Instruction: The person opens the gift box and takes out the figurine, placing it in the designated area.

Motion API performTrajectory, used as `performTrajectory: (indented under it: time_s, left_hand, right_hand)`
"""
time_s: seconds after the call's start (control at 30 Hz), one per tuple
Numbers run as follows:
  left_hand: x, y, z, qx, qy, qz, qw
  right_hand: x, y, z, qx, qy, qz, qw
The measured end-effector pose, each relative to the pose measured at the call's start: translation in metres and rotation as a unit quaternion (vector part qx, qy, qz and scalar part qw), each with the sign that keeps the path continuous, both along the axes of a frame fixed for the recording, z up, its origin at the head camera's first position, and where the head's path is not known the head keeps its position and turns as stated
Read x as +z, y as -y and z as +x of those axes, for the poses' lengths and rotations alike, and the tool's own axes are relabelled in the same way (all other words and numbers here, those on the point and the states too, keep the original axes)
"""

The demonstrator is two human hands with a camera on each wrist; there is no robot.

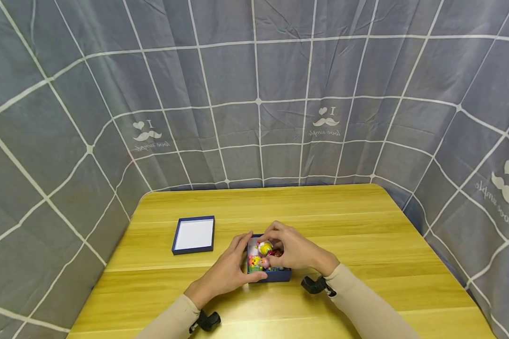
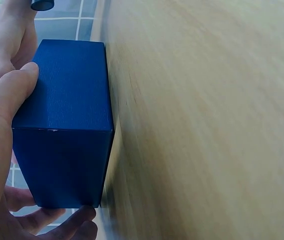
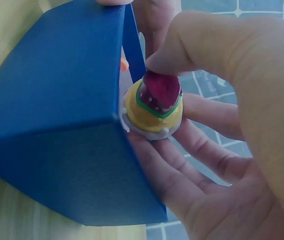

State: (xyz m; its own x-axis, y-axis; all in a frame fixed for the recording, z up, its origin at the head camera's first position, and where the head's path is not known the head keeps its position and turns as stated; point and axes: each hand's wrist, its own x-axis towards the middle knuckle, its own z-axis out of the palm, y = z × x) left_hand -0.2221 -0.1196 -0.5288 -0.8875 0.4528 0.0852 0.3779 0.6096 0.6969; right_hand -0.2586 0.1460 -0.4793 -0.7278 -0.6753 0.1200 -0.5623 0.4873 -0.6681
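Observation:
A dark blue open box [image 1: 275,275] holds several small colourful toy figurines [image 1: 255,263]. My left hand [image 1: 225,272] grips the box, its thumb on the near side and its fingers round the far corner. In the left wrist view the box [image 2: 64,85] hides what lies inside. With thumb and fingers, my right hand [image 1: 299,248] pinches a toy figurine [image 3: 154,107] at the box opening. This figurine has a yellow body, a white base edge and a magenta top trimmed in green.
A blue-rimmed lid [image 1: 193,234] with a white inside lies on the wooden table [image 1: 343,212], left of the box. Grey curtains [image 1: 280,70] with white grid lines hang behind the table and at both sides.

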Motion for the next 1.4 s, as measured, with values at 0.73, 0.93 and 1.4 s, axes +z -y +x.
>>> performTrajectory:
  time_s: [0.73,0.93,1.4]
  left_hand:
    - [0.0016,-0.001,-0.0008,0.001,-0.007,-0.004,1.0]
    - [0.0009,-0.0009,0.0001,0.003,-0.009,-0.003,1.0]
    - [-0.0007,-0.0012,-0.0008,0.003,-0.006,0.001,1.0]
  right_hand:
    - [-0.0008,-0.0042,0.0003,0.0,0.001,-0.055,0.998]
    - [-0.003,-0.0053,0.001,0.0,0.002,-0.063,0.998]
    - [-0.0038,-0.0082,0.0003,-0.002,-0.016,-0.083,0.996]
